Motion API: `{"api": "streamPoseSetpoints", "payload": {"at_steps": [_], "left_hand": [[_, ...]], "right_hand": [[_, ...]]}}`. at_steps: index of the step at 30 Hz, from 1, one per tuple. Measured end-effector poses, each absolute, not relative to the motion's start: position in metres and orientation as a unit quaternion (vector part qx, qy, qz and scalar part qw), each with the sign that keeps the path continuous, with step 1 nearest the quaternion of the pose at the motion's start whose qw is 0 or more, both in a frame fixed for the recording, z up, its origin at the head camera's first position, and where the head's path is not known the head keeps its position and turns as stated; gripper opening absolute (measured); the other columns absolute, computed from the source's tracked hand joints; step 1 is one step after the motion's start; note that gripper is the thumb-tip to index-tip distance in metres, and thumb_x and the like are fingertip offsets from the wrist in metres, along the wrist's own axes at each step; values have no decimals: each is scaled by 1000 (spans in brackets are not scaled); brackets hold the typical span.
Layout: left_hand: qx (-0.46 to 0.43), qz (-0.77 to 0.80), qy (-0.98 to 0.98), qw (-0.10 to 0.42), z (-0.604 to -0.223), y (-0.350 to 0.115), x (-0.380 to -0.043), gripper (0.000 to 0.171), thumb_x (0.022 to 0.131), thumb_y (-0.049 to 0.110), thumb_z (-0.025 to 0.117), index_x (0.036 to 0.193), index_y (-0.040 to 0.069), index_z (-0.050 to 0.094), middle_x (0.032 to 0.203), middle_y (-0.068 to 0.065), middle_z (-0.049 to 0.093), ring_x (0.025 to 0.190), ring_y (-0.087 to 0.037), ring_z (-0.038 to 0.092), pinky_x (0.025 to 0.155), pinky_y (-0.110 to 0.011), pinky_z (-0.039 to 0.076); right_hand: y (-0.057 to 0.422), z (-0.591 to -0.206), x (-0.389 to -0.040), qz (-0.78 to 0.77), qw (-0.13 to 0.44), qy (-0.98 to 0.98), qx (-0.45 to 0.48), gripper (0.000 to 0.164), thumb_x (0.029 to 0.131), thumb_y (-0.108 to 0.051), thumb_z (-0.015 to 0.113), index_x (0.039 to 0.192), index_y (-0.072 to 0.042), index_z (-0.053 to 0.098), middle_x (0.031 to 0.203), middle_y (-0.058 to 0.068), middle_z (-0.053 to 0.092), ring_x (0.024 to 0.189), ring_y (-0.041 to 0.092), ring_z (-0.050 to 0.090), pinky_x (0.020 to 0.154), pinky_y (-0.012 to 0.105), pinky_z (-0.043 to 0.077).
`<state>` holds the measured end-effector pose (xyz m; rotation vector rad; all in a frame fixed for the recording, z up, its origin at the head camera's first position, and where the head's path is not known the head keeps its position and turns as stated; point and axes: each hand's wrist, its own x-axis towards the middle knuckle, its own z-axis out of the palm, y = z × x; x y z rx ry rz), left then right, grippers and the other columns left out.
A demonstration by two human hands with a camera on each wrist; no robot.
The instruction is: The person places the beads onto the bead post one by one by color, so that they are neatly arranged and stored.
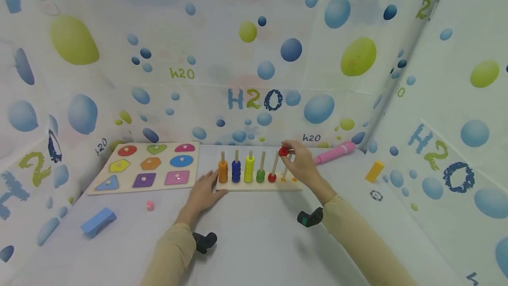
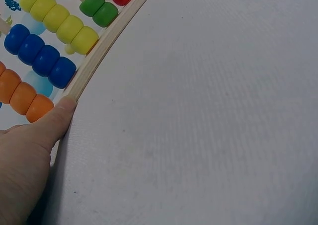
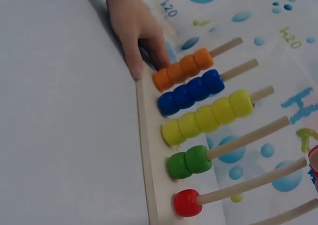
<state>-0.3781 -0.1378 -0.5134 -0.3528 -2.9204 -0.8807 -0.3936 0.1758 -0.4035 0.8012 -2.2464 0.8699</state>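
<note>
A wooden bead stacker stands at the middle back, with a row of upright pegs. Orange, blue and yellow beads stack high on three pegs; two green beads and one red bead sit low on the following pegs. My left hand grips the left end of its base, thumb at the front edge. High over the right part, my right hand pinches another red bead between thumb and fingers, right beside the tip of the red bead's peg.
A wooden shape puzzle board lies at the left. A blue block and a small pink piece lie before it. Toward the right are a pink stick-like toy, a yellow block and a round black-and-white marker.
</note>
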Motion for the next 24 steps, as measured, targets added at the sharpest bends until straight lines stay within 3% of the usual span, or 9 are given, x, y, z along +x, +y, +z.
{"api": "streamPoseSetpoints", "payload": {"at_steps": [17,24], "left_hand": [[-105,-287,-951,37,-516,-135,-377,81,85,47,66,148,9,32,147,-17,36,137,-38,25,112,-55,17],[-102,-289,-951,32,-514,-136,-376,81,85,46,67,148,8,32,148,-17,35,138,-38,24,112,-55,16]], "right_hand": [[168,-405,-406,315,272,-873,255,41,79,6,70,118,3,56,108,15,64,97,26,63,85,31,53],[175,-403,-403,341,296,-850,271,40,78,9,69,116,5,57,107,18,64,97,30,63,86,35,53]]}}
